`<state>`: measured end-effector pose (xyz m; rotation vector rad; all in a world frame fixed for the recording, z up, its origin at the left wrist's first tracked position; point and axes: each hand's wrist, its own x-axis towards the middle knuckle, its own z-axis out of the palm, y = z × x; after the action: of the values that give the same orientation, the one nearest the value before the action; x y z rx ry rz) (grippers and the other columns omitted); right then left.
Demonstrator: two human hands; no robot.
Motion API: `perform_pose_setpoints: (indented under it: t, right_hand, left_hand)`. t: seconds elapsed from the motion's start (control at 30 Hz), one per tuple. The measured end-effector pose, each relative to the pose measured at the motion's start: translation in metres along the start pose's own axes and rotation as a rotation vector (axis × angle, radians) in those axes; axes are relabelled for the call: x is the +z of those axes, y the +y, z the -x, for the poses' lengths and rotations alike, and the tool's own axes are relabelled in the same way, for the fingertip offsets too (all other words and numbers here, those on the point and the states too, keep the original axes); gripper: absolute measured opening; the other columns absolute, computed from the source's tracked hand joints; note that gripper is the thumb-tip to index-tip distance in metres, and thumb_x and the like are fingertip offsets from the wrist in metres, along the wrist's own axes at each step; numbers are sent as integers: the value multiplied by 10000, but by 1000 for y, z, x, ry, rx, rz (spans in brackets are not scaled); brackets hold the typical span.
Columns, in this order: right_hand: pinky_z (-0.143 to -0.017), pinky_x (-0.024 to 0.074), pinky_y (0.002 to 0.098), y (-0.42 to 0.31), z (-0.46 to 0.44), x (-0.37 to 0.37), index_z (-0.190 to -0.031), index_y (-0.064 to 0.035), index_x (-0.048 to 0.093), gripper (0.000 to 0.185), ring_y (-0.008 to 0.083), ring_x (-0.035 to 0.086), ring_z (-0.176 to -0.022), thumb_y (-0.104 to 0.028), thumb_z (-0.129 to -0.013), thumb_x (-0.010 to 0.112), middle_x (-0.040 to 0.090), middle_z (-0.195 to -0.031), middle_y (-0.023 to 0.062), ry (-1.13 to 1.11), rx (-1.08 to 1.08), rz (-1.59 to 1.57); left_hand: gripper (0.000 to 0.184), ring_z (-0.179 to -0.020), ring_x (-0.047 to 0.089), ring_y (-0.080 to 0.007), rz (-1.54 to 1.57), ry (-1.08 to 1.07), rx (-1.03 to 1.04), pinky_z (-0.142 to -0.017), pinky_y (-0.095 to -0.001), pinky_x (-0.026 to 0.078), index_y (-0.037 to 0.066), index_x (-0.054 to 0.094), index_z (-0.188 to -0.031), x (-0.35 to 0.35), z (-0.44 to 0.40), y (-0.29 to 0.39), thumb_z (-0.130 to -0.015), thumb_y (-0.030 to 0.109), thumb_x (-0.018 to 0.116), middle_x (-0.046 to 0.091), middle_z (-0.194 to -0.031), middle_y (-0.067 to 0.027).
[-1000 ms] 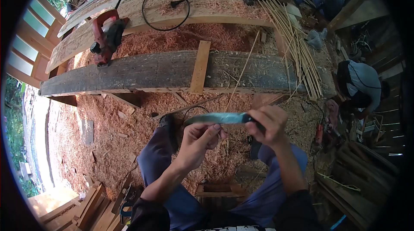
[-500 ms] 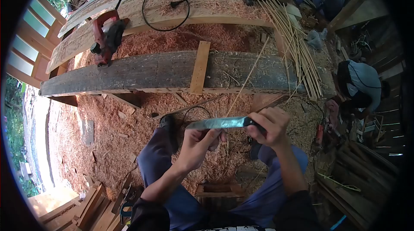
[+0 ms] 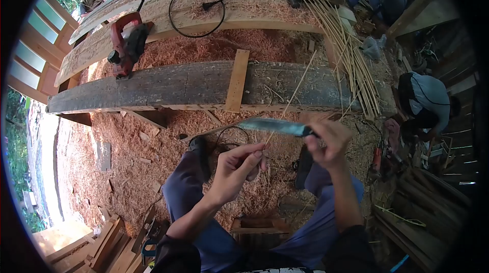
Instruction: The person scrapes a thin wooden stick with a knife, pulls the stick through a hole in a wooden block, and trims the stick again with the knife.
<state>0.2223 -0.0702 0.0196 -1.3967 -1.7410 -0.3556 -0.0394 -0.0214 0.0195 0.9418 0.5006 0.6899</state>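
Observation:
My right hand (image 3: 330, 140) is closed round the dark handle of a knife (image 3: 272, 126), whose broad blade points left and is slightly blurred. The fingers of my left hand (image 3: 239, 167) pinch the near end of a thin bamboo strip (image 3: 291, 99). That strip slants up and to the right, over the dark plank, and the blade crosses it just beyond my left fingertips. Whether the edge touches the strip I cannot tell. A bundle of similar strips (image 3: 351, 59) lies across the right end of the plank.
A dark plank bench (image 3: 178, 83) spans the front, with a short board (image 3: 237, 80) across it. A red power planer (image 3: 125, 44) and its black cord (image 3: 223, 16) lie on the planks behind. Shavings cover the ground. A person (image 3: 425, 100) crouches at right; others are farther off.
My right hand and the knife have moved a little right and forward, so the blade sits farther from my left fingers. My left hand has hardly moved.

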Motion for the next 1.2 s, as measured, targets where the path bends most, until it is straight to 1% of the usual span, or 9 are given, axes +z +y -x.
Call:
perform_pose_setpoints:
  t: [0.07, 0.2, 0.27, 0.4, 0.63, 0.7, 0.8, 1.0, 1.2]
  right_hand:
    - [-411, 375, 292, 2, -2, -4, -821, -171, 696, 472, 71, 478, -471, -556, -1030, 519, 532, -591, -52, 72, 48, 47]
    - [-454, 380, 310, -21, 10, 4, -873, -146, 710, 347, 109, 500, -490, -458, -989, 611, 512, -603, -33, -104, -58, -81]
    - [-486, 390, 350, -29, 9, 2, -896, -113, 714, 292, 180, 528, -500, -391, -954, 641, 539, -618, 1, -191, -71, -125]
    - [-512, 379, 352, -18, 6, -6, -899, -102, 711, 307, 191, 533, -524, -399, -951, 647, 555, -644, 2, -167, -96, -35]
    - [-531, 390, 360, -8, 8, -9, -890, -93, 705, 324, 202, 538, -538, -406, -954, 647, 564, -651, 12, -129, -118, -2]
    - [-477, 327, 325, 4, 9, -7, -866, -137, 705, 320, 133, 498, -510, -442, -952, 662, 508, -624, -33, -2, -43, 40]
    - [-468, 329, 319, 8, 2, -13, -864, -129, 700, 336, 127, 501, -503, -447, -960, 647, 523, -628, -25, 48, -76, 84]
    - [-469, 348, 318, -27, 6, 9, -868, -132, 696, 324, 130, 504, -507, -440, -962, 657, 525, -638, -31, -122, -116, -100]
    - [-484, 382, 340, 0, 9, 2, -896, -99, 711, 301, 163, 543, -529, -390, -953, 654, 547, -646, -4, -68, -64, -59]
  left_hand:
    - [285, -573, 372, -39, 24, -17, 12, -513, -222, 294, -16, 629, -1322, 1, 0, -1, -1087, 70, 493, 655, -849, -67]
    - [329, -636, 433, -37, 55, -41, -36, -549, -206, 344, -29, 590, -1382, -1, 1, -4, -1071, 44, 515, 670, -890, -67]
    - [350, -637, 430, -41, 32, -47, -24, -549, -208, 341, -28, 572, -1407, -2, 2, -4, -1069, 30, 505, 670, -899, -69]
    - [409, -643, 424, -48, 27, -76, 19, -549, -221, 339, -20, 515, -1469, -6, -1, -1, -1062, 4, 486, 660, -912, -74]
    - [364, -606, 379, -46, 159, -66, -58, -534, -221, 307, -5, 556, -1434, -3, -4, 6, -1082, 61, 492, 651, -874, -55]
    - [351, -598, 371, -45, 177, -59, -81, -531, -223, 303, 0, 570, -1421, -5, -4, 9, -1087, 81, 500, 652, -864, -51]
    - [334, -591, 377, -45, 184, -41, -68, -526, -226, 304, 7, 590, -1400, -4, -3, 9, -1092, 107, 508, 654, -851, -47]
    - [334, -596, 401, -47, 136, -61, -50, -528, -225, 317, -1, 587, -1398, -4, 0, 6, -1091, 102, 508, 655, -861, -48]
    - [367, -618, 403, -50, 60, -129, -73, -539, -228, 338, 9, 554, -1445, -8, 1, 6, -1090, 79, 492, 659, -883, -61]
